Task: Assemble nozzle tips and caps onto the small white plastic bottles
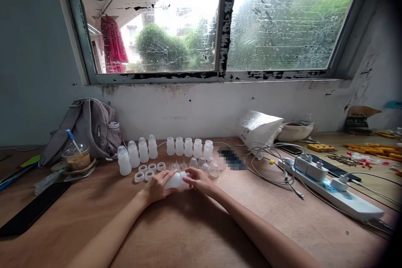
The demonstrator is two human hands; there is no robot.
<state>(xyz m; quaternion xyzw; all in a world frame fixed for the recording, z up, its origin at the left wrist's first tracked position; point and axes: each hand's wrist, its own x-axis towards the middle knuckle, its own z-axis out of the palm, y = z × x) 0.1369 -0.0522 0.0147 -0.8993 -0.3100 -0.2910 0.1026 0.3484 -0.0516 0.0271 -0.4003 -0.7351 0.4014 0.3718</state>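
Note:
A frosted white baby bottle lies tilted on its side just above the table, its neck to the right. My left hand is wrapped round the bottle's body. The fingers of my right hand are closed at its neck end; they hide whether a ring or teat is there. Behind my hands lie white screw rings, clear teats and clear dome caps. Several capped bottles stand at the back left. A row of open-necked bottles stands beside them.
On the left are a grey backpack, an iced drink cup and a black flat object. A white packet, loose cables and a power strip with chargers lie on the right. The window wall bounds the table's back.

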